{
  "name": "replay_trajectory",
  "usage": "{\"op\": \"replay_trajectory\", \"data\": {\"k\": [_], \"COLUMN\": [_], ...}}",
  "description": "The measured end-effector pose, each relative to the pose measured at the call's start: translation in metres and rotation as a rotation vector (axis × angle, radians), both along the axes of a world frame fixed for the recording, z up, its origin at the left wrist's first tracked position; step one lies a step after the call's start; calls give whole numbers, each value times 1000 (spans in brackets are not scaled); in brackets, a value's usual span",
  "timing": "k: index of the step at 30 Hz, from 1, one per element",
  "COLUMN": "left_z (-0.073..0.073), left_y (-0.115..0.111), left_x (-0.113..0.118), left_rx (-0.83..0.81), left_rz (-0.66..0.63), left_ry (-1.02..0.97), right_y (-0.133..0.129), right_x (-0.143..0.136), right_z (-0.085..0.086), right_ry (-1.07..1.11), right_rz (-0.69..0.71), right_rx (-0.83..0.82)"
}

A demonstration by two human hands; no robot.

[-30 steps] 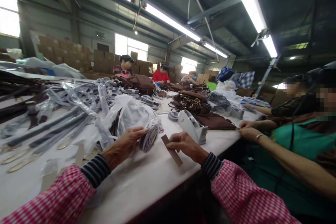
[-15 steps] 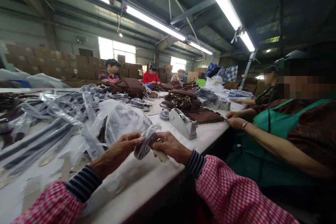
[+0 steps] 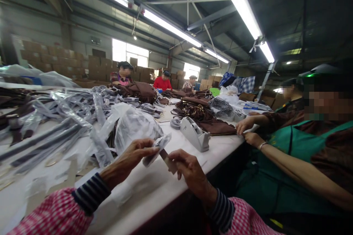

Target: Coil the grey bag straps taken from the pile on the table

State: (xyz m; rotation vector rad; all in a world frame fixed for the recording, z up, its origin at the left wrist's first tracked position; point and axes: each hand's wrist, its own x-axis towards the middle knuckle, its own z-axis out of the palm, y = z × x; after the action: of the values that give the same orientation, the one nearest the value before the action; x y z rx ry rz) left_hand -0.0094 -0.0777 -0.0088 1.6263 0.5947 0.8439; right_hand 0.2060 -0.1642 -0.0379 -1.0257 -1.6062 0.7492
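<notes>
Over the near edge of the table, my left hand (image 3: pixel 135 156) pinches a coiled grey strap in clear plastic (image 3: pixel 151 158) between thumb and fingers. My right hand (image 3: pixel 191 172) grips a short, flat grey-brown strip (image 3: pixel 168 162), which looks like card. The strip's far end meets the coil; whether it is fixed to it I cannot tell. Just beyond my hands stands a grey tape dispenser (image 3: pixel 194 134), with another coiled strap (image 3: pixel 175 123) behind it. To the left a heap of plastic-wrapped straps (image 3: pixel 66 117) spreads over the table.
A large clear plastic bag (image 3: pixel 136 126) lies beyond my left hand. Brown fabric bags (image 3: pixel 217 126) with metal fittings are piled past the dispenser. At the right, a co-worker in a green apron (image 3: pixel 286 161) works close to the table edge. More people sit at the far side.
My right hand has moved slightly right and down from the coil, uncovering more of the strip. My left hand still holds the coil. The view has shifted a little.
</notes>
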Motion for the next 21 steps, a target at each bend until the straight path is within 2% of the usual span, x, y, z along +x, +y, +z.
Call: {"op": "replay_trajectory", "data": {"k": [3, 6, 9, 11, 13, 17, 19, 21], "left_z": [2, 3, -2, -11, -24, -46, -50, -51], "left_y": [0, -1, -5, -11, -17, -24, -25, -24], "left_x": [1, 3, 5, 7, 9, 17, 20, 21], "left_rx": [-8, 68, 365, 587, 728, 822, 835, 846], "left_rz": [7, 54, 67, 85, 101, 107, 110, 104], "left_ry": [4, 42, 156, 263, 343, 463, 506, 504], "right_y": [-13, -15, -8, -3, 1, 7, 10, 13], "right_x": [5, 6, 7, 7, 8, 10, 11, 11], "right_z": [-2, -7, -15, -23, -31, -38, -35, -29], "right_ry": [-331, -527, -588, -613, -633, -593, -609, -678], "right_rz": [21, -40, -149, -206, -225, -85, -50, -47], "right_rx": [289, 421, 454, 462, 468, 345, 314, 354]}}
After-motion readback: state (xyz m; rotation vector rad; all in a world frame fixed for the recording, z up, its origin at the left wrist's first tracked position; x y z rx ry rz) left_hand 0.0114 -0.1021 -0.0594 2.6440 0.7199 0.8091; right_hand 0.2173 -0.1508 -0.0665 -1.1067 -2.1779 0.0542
